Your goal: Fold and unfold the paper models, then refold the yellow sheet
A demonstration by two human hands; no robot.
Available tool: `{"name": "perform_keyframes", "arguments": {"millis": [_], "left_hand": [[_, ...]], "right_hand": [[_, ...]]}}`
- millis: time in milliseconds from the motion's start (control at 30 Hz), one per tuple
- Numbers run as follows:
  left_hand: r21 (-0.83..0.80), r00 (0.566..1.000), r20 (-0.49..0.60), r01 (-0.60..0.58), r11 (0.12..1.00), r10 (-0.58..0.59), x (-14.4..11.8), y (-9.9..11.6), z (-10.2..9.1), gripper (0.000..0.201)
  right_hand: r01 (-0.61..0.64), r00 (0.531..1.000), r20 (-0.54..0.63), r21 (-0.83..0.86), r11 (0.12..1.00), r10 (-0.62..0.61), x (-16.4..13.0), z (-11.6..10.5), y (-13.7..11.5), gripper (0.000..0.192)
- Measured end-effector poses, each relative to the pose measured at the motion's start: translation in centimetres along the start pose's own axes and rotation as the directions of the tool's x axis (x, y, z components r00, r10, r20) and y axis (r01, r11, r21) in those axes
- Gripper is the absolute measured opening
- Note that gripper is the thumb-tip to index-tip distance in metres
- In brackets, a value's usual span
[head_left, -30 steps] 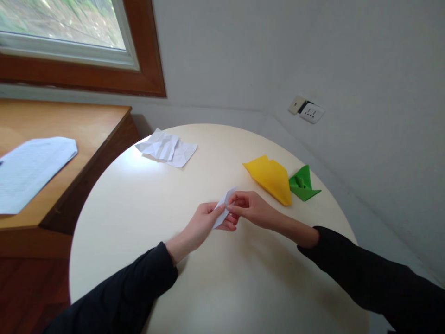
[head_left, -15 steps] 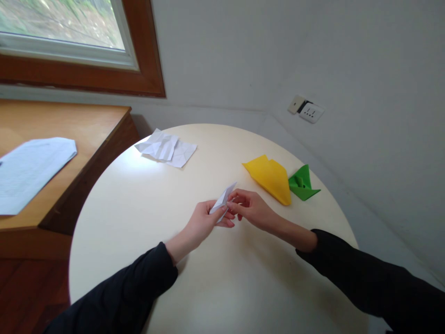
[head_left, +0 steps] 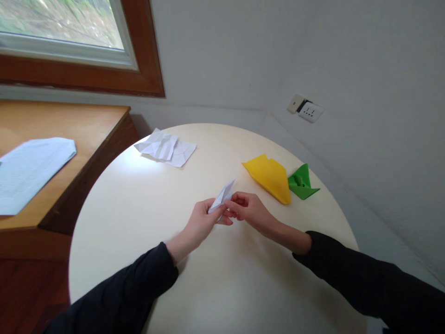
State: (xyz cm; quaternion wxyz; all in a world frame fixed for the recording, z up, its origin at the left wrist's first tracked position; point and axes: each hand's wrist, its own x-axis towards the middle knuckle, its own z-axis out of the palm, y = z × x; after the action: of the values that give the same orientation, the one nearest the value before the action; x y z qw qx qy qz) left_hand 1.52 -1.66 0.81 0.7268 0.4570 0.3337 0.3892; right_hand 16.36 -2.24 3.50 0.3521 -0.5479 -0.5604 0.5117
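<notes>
White creased sheets (head_left: 163, 147) are lying by the far edge of the worktop (head_left: 118, 222). Rightward, I am seeing the left hand (head_left: 201, 220) clamping a small folded paper (head_left: 219, 199) above the worktop; the right hand (head_left: 253, 209) is touching its side, pinch unclear to me. Farther right, a yellow piece (head_left: 269, 178) is resting beside a green one (head_left: 304, 186).
</notes>
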Motion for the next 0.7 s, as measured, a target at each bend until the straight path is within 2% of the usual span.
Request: {"name": "perform_keyframes", "arguments": {"millis": [300,533,700], "left_hand": [[0.017,1.0,0.01,-0.007,1.0,0.007,-0.1,-0.21,-0.08,0.035],[0.012,1.0,-0.021,0.015,1.0,-0.014,-0.1,0.13,-0.01,0.037],[0.001,1.0,-0.025,0.016,1.0,-0.016,-0.03,0.12,0.06,0.033]], "right_hand": [[0.0,0.999,-0.035,0.052,0.999,0.002,0.2,0.2,0.14,0.033],[0.006,0.999,-0.04,0.094,0.996,-0.002,0.21,0.3,0.46,0.035],[-0.047,0.998,-0.027,0.172,0.984,0.052,0.42,0.25,0.75,0.034]]}}
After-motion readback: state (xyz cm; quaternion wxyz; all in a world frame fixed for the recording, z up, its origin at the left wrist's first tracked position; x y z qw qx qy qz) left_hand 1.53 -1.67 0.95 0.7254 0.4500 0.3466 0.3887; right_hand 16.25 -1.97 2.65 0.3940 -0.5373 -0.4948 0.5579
